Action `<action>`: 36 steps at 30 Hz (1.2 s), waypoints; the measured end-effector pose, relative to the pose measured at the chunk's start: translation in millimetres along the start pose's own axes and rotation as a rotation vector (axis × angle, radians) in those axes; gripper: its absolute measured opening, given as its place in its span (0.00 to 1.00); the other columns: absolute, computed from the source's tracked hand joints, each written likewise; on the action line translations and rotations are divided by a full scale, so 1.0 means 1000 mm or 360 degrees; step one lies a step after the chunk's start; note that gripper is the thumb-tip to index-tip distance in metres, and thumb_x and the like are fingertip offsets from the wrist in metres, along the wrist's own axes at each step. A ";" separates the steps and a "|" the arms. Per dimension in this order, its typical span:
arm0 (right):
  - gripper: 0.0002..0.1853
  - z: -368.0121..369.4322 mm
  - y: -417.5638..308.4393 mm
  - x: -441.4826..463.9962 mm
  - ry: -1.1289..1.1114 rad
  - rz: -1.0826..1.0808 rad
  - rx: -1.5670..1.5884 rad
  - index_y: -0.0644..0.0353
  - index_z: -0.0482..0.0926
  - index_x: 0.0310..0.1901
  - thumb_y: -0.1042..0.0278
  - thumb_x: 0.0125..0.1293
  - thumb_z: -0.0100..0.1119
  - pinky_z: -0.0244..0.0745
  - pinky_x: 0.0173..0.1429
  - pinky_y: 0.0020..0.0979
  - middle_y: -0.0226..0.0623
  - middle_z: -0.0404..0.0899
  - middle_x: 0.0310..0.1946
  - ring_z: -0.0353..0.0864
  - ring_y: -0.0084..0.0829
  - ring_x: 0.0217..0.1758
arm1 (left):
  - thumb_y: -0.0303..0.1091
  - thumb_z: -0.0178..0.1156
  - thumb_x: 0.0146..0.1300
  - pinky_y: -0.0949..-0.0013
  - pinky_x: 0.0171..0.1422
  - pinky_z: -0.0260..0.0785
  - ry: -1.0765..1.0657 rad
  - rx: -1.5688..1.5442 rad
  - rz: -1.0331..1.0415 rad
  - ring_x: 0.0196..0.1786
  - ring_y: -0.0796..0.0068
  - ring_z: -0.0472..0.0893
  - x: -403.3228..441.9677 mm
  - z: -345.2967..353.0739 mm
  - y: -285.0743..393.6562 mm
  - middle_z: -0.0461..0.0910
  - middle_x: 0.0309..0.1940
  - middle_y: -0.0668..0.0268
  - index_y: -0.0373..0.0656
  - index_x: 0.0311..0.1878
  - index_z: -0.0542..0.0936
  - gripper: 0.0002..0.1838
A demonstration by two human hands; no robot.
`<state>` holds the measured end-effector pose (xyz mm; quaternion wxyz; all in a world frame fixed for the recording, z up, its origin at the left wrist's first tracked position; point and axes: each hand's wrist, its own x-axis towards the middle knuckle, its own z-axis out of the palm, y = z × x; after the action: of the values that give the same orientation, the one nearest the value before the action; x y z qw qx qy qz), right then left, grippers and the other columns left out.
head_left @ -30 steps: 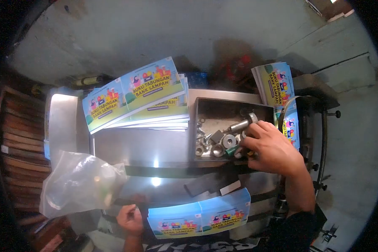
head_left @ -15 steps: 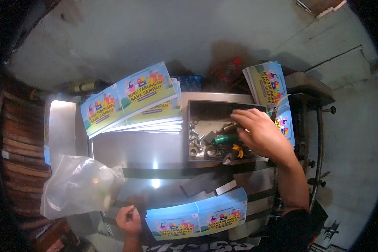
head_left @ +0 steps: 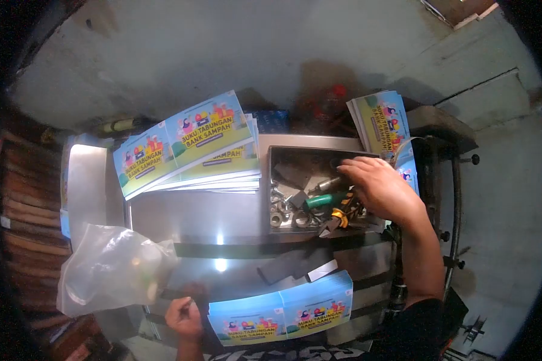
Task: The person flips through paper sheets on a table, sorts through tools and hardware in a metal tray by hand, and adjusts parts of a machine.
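My right hand (head_left: 382,186) reaches over the right side of a metal tool tray (head_left: 322,148), its fingers stretched out and its thumb hidden. Beneath and beside the fingers are pliers with yellow-black handles (head_left: 338,218), a green-handled tool (head_left: 324,200) and a metal cylinder-shaped piece (head_left: 325,185). Loose bolts and nuts (head_left: 277,210) fill the tray's left side. My left hand (head_left: 185,316) is curled closed, with nothing visible in it. It is just left of a stack of printed "Buku Tabungan Bank Sampah" covers (head_left: 283,316).
More printed covers (head_left: 186,144) are piled at the back left, and another stack (head_left: 382,123) stands at the back right. A clear plastic bag (head_left: 108,271) lies at the left. Dark blocks (head_left: 283,268) sit behind the near stack. A metal frame with knobs (head_left: 454,210) runs along the right.
My right hand has shifted slightly right and down within the tray, uncovering more of the pliers and the metal cylinder-shaped piece. The left hand has stayed in place.
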<state>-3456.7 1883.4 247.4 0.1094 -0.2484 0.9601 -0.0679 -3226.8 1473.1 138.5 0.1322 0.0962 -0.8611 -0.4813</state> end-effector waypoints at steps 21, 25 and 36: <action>0.13 0.001 -0.007 0.035 -0.0720 0.0200 -0.0255 0.61 0.78 0.38 0.62 0.54 0.56 0.70 0.48 0.41 0.44 0.77 0.35 0.76 0.43 0.42 | 0.25 0.59 0.48 0.74 0.28 0.65 -0.0023 0.0019 0.0031 0.23 0.73 0.72 0.002 -0.001 0.001 0.74 0.22 0.62 0.35 0.33 0.77 0.07; 0.12 -0.016 0.003 0.022 -0.0187 0.0073 0.0106 0.62 0.76 0.38 0.65 0.54 0.57 0.73 0.45 0.41 0.46 0.78 0.34 0.77 0.46 0.41 | 0.24 0.58 0.48 0.73 0.29 0.65 -0.0002 -0.0029 -0.0039 0.23 0.73 0.72 0.001 0.000 0.003 0.74 0.21 0.62 0.36 0.33 0.77 0.07; 0.14 -0.064 0.008 0.012 0.0303 0.0146 0.0293 0.65 0.73 0.43 0.74 0.54 0.59 0.72 0.44 0.33 0.44 0.78 0.35 0.79 0.39 0.38 | 0.25 0.58 0.47 0.74 0.29 0.65 -0.0022 0.0087 0.0002 0.23 0.73 0.72 0.005 0.001 0.010 0.73 0.21 0.63 0.36 0.32 0.76 0.07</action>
<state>-3485.9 1889.1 305.5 0.0432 -0.1857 0.9661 -0.1739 -3231.7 1477.4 146.9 0.1239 0.0960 -0.8750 -0.4581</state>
